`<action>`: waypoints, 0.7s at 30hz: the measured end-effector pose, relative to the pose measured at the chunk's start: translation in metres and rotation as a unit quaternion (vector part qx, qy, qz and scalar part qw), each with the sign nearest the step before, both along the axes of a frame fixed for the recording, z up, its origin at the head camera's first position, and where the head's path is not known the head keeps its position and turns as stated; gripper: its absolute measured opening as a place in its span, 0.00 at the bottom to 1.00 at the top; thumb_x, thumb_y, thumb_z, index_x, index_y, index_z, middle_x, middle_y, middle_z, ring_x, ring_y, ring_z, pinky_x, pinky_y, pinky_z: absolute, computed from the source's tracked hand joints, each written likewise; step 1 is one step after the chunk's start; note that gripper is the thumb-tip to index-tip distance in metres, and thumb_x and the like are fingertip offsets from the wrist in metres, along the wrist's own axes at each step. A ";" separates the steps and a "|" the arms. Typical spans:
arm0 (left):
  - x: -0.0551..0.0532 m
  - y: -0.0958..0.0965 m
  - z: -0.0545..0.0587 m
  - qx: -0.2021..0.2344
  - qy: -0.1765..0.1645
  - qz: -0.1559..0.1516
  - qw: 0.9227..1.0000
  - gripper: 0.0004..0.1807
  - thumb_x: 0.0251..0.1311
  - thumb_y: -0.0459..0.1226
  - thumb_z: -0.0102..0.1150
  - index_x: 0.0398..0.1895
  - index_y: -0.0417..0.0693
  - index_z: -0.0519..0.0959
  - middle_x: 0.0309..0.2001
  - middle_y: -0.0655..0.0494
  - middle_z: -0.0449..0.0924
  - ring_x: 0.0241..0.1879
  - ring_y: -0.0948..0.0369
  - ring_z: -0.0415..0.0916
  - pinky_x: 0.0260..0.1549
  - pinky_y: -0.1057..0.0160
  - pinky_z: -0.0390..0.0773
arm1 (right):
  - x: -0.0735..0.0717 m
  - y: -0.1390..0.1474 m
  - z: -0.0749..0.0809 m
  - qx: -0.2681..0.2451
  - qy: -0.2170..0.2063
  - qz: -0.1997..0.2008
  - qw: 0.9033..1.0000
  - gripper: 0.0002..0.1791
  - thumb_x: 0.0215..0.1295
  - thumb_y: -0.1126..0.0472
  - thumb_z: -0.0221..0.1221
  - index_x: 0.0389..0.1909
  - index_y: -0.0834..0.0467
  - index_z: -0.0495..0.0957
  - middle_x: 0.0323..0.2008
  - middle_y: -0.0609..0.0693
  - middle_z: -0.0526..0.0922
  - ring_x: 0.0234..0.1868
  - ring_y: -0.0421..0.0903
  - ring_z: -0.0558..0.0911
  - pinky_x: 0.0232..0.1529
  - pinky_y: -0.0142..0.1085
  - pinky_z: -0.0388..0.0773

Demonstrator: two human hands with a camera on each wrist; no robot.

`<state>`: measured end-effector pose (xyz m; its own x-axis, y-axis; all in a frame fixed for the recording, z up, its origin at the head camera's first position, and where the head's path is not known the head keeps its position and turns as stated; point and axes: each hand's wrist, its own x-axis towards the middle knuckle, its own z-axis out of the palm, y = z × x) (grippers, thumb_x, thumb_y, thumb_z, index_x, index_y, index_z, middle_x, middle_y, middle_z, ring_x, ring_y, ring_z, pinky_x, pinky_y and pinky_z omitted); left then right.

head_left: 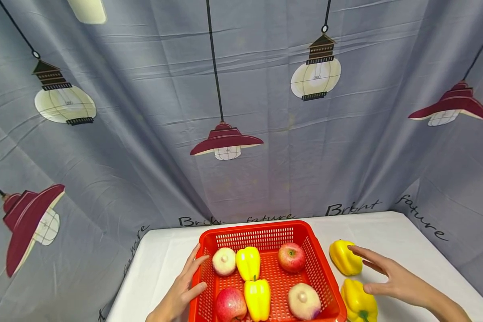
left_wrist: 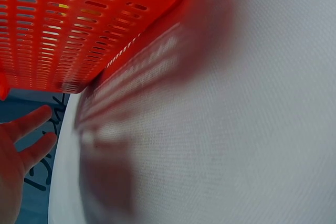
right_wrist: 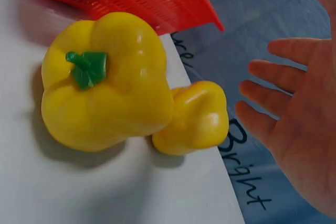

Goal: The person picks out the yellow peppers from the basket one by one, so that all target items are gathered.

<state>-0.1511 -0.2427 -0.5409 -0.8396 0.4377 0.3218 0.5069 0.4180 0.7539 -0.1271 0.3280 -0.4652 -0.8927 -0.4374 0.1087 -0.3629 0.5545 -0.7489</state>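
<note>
A red plastic basket (head_left: 267, 230) holds two red apples (head_left: 291, 257), two yellow bell peppers (head_left: 257, 298) and two pale round vegetables (head_left: 304, 301) with a nub on top, the nearer one tinged purple. Beside its left rim is my left hand (head_left: 179, 290), fingers spread and holding nothing; in the left wrist view its fingers (left_wrist: 37, 148) show apart from the basket wall. Right of the basket, my right hand (head_left: 398, 277) has extended, slightly bent fingers and an empty palm. Next to it on the table lie two more yellow bell peppers (head_left: 345, 257), the nearer with a green stem (right_wrist: 88, 69).
The white table (head_left: 161, 250) carries the basket and the loose peppers. Behind it and at both sides hangs a grey-blue curtain (head_left: 257, 188) printed with lamps and lettering. The table's back edge meets the curtain.
</note>
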 end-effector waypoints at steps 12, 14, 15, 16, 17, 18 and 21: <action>0.000 0.000 -0.002 0.005 0.003 0.005 1.000 0.32 0.67 0.37 0.54 0.75 0.47 0.64 0.81 0.49 0.38 0.68 0.46 0.60 0.46 0.59 0.81 | -0.018 -0.028 0.012 0.024 0.048 0.021 0.998 0.42 0.58 0.57 0.71 0.74 0.49 0.67 0.68 0.53 0.73 0.65 0.40 0.73 0.55 0.38 0.78; -0.001 0.000 -0.002 0.002 0.005 0.002 1.000 0.32 0.67 0.37 0.54 0.75 0.47 0.64 0.81 0.49 0.37 0.69 0.47 0.59 0.47 0.59 0.81 | -0.023 -0.033 0.014 0.025 0.051 0.031 0.998 0.43 0.57 0.57 0.71 0.74 0.48 0.66 0.69 0.52 0.73 0.64 0.48 0.75 0.55 0.40 0.78; -0.001 0.000 -0.001 0.004 0.003 0.002 1.000 0.32 0.67 0.37 0.54 0.75 0.47 0.64 0.81 0.49 0.37 0.68 0.47 0.59 0.46 0.59 0.81 | -0.025 -0.036 0.015 0.025 0.053 0.039 0.998 0.43 0.56 0.57 0.72 0.74 0.49 0.66 0.69 0.52 0.72 0.64 0.52 0.75 0.55 0.41 0.78; -0.002 0.000 -0.001 0.006 -0.002 0.003 1.000 0.32 0.67 0.37 0.54 0.75 0.48 0.64 0.81 0.50 0.37 0.68 0.48 0.59 0.46 0.60 0.81 | -0.028 -0.038 0.016 0.022 0.049 0.043 0.998 0.44 0.56 0.57 0.72 0.74 0.50 0.66 0.69 0.52 0.72 0.64 0.52 0.75 0.55 0.42 0.78; -0.002 0.000 -0.001 0.007 -0.003 0.004 1.000 0.32 0.67 0.37 0.54 0.74 0.48 0.64 0.81 0.50 0.38 0.68 0.47 0.59 0.46 0.60 0.81 | -0.030 -0.040 0.016 0.018 0.043 0.050 0.998 0.44 0.56 0.58 0.72 0.75 0.51 0.65 0.70 0.53 0.71 0.64 0.51 0.75 0.56 0.43 0.78; -0.002 0.001 0.000 0.011 -0.010 0.007 1.000 0.32 0.66 0.38 0.54 0.74 0.48 0.65 0.81 0.51 0.38 0.68 0.47 0.59 0.46 0.60 0.81 | -0.033 -0.043 0.016 0.011 0.034 0.056 0.998 0.45 0.56 0.58 0.72 0.75 0.53 0.65 0.70 0.54 0.70 0.65 0.50 0.74 0.57 0.43 0.77; -0.001 0.003 0.002 0.023 -0.027 0.014 0.999 0.32 0.65 0.39 0.55 0.73 0.49 0.66 0.81 0.54 0.39 0.67 0.45 0.60 0.45 0.61 0.81 | -0.040 -0.052 0.014 -0.018 0.021 0.085 0.996 0.45 0.56 0.60 0.72 0.75 0.58 0.63 0.70 0.58 0.70 0.67 0.43 0.71 0.60 0.41 0.74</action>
<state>-0.1520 -0.2399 -0.5389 -0.8682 0.3997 0.2940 0.4528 0.3961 0.7988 -0.1667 0.2762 -0.4511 -0.8005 -0.5770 0.1623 -0.4806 0.4562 -0.7489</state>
